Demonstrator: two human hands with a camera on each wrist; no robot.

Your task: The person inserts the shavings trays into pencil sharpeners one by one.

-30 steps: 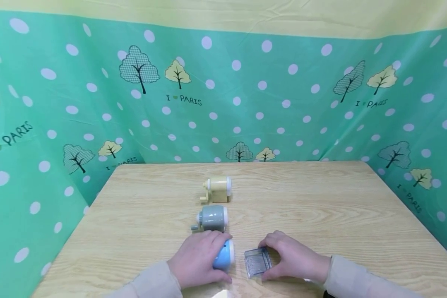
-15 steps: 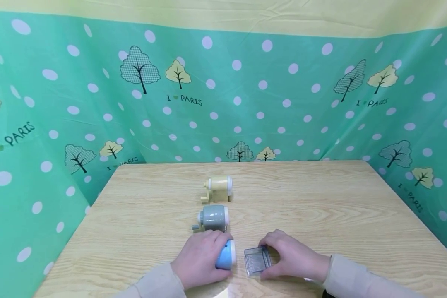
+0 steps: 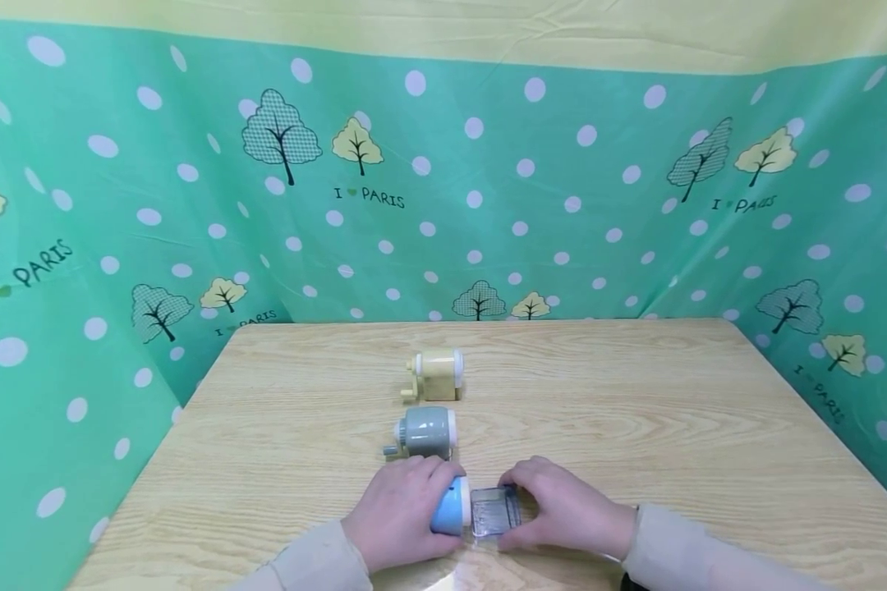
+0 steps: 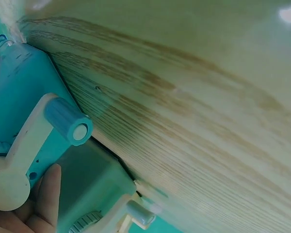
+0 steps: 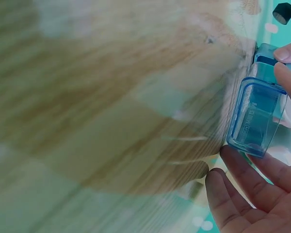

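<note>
My left hand (image 3: 399, 513) grips a blue crank pencil sharpener (image 3: 448, 507) around its body, with the white front facing right. Its crank handle (image 4: 68, 121) shows large in the left wrist view. Between thumb and fingers, my right hand (image 3: 565, 510) holds a clear plastic shavings drawer (image 3: 494, 513). The drawer's left end is close against the front of the blue sharpener; whether any of it is inside cannot be told. In the right wrist view the drawer's see-through end (image 5: 256, 116) faces the camera.
Just behind the left hand stands a grey-blue crank sharpener (image 3: 426, 432). Farther back is a cream one (image 3: 438, 375). All rest on a wood-grain table (image 3: 636, 410), with a green dotted curtain (image 3: 473, 180) around its back and sides.
My right hand has moved left with the drawer, closing the gap to the blue sharpener. The left hand keeps its grip, its thumb drawn in slightly.
</note>
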